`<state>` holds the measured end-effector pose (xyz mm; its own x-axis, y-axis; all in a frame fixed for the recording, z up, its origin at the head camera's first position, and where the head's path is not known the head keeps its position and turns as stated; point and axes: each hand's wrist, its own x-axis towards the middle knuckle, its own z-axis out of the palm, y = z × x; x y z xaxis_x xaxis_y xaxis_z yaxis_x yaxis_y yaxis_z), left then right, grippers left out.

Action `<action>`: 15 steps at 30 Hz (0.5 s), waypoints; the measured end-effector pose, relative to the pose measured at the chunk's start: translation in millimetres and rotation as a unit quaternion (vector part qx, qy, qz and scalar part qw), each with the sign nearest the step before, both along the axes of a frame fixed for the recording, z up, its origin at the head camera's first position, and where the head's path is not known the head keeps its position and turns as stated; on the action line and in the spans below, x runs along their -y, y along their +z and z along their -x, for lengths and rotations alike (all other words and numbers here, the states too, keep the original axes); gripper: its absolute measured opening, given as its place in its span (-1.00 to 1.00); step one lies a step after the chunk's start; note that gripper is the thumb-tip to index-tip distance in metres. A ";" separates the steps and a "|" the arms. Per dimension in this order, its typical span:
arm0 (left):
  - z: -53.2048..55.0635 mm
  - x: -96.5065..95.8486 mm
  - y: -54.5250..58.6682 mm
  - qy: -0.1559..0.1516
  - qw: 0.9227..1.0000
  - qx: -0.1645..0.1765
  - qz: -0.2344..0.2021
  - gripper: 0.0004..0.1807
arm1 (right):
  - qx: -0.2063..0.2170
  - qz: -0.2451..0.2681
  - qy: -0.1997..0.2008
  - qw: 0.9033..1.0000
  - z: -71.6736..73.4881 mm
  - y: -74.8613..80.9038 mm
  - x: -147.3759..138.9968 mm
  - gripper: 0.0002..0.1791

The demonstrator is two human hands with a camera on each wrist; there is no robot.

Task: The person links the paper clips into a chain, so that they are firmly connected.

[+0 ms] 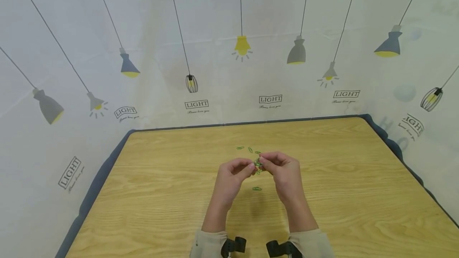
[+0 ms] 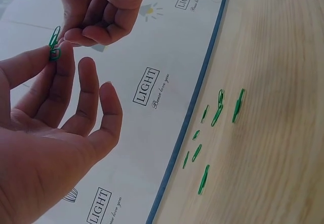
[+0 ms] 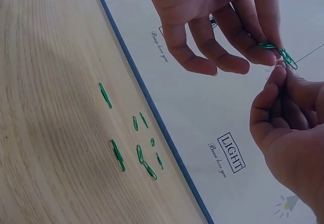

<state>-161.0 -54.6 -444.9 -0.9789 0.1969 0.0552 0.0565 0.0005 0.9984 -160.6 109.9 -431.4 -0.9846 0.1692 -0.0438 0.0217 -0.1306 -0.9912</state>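
Above the wooden table, my left hand (image 1: 229,178) and right hand (image 1: 285,173) meet fingertip to fingertip. Thumb and index finger of the left hand pinch a green paper clip (image 2: 55,54). Against it is another green paper clip (image 3: 289,59), at the fingertips of the right hand, which pinches it. The two clips overlap; whether they are hooked together I cannot tell. The left hand's other fingers are loosely bent and spread, while those of the right hand curl inward in the right wrist view.
Several loose green paper clips (image 2: 204,179) lie on the table (image 1: 161,194) beneath and beyond the hands. Two clips (image 3: 149,170) lie end to end, seemingly linked. A dark blue edge (image 1: 179,127) borders the tabletop, with a lamp-patterned white sheet (image 1: 215,19) behind.
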 end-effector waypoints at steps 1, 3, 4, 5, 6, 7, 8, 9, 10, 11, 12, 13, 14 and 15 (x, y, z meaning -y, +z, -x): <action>0.0 0.3 0.2 0.000 1.000 0.003 -0.004 -0.72 | -0.001 0.000 0.002 1.000 -0.2 0.2 -0.1 -0.89; -0.7 0.8 1.0 0.000 1.000 0.004 -0.010 -0.70 | -0.004 0.001 0.004 1.000 -0.7 0.9 0.0 -0.89; -0.9 1.0 1.2 0.000 1.000 0.005 -0.011 -0.70 | -0.004 0.001 0.005 1.000 -0.9 1.0 0.0 -0.89; -1.0 1.1 1.2 0.001 1.000 0.006 -0.013 -0.70 | -0.004 0.001 0.007 1.000 -1.3 1.5 0.1 -0.89; -1.2 1.3 1.4 0.001 1.000 0.007 -0.014 -0.71 | -0.005 0.001 0.007 1.000 -1.7 1.8 0.2 -0.89; -1.4 1.4 1.4 0.001 1.000 0.007 -0.015 -0.71 | -0.005 0.001 0.008 1.000 -2.1 2.4 0.3 -0.89; -1.6 1.5 1.6 0.001 1.000 0.007 -0.015 -0.71 | -0.005 0.001 0.009 1.000 -2.4 2.6 0.2 -0.89; -1.5 1.6 1.5 0.001 1.000 0.008 -0.015 -0.71 | -0.005 0.000 0.009 1.000 -2.7 3.0 0.0 -0.88; -1.3 1.8 1.4 0.001 1.000 0.009 -0.016 -0.72 | -0.005 -0.001 0.010 1.000 -3.0 3.4 -0.2 -0.88; -1.0 1.9 1.2 0.001 1.000 0.010 -0.016 -0.72 | -0.004 -0.003 0.011 1.000 -3.2 4.0 -0.3 -0.87; -1.2 2.0 1.5 0.000 1.000 0.009 -0.018 -0.72 | -0.004 -0.004 0.011 1.000 -3.2 4.3 -0.5 -0.87; -1.3 2.1 1.7 -0.001 1.000 0.006 -0.019 -0.71 | -0.003 -0.005 0.010 1.000 -3.3 4.8 -0.7 -0.87; -1.5 2.2 2.1 -0.001 1.000 0.005 -0.021 -0.70 | -0.003 -0.006 0.010 1.000 -3.2 5.0 -1.0 -0.86; -1.4 2.4 2.3 -0.001 1.000 0.005 -0.023 -0.71 | -0.004 -0.007 0.009 1.000 -3.2 5.7 -1.2 -0.86</action>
<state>-159.6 -57.1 -442.6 -0.9790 0.1964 0.0551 0.0470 -0.0456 0.9979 -157.4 111.1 -425.7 -0.9879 0.1513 -0.0330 0.0153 -0.1163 -0.9931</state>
